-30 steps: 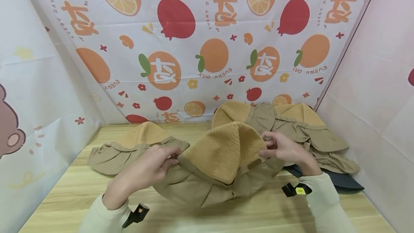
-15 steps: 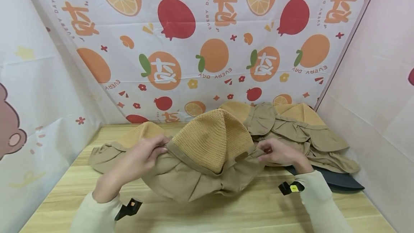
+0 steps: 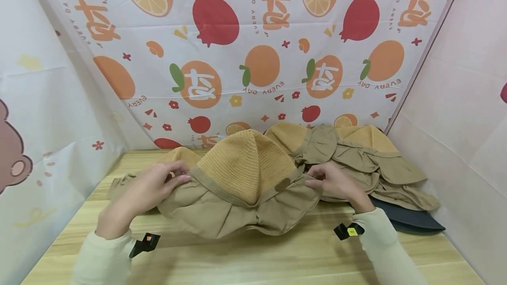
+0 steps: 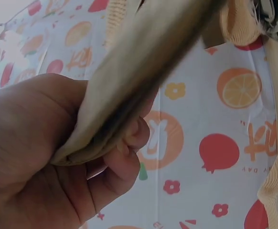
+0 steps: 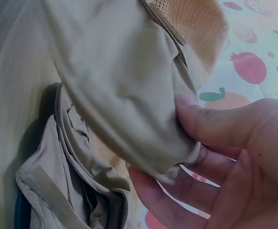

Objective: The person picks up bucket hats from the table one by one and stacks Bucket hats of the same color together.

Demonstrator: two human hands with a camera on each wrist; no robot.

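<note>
A sun hat [image 3: 245,170] with a yellow knitted crown and a wide khaki fabric brim hangs a little above the table, between both hands. My left hand [image 3: 148,188] pinches the left side of its brim; the left wrist view shows thumb and fingers around the folded brim cloth [image 4: 115,90]. On the other side my right hand [image 3: 336,184] pinches the brim, and in the right wrist view the thumb lies on the brim cloth [image 5: 124,86]. A small brown oval patch [image 3: 282,184] sits on the hat band.
Behind the left hand lies another similar hat [image 3: 180,155], partly covered. Several more hats [image 3: 368,162] are heaped at the back right, with a dark flat item [image 3: 412,221] under them. Printed cloth [image 3: 253,25] walls stand behind and at both sides of the wooden table [image 3: 253,258].
Both hands have moved left, carrying the held hat with them. It now covers more of the left hat and less of the right heap. Both grips look kept.
</note>
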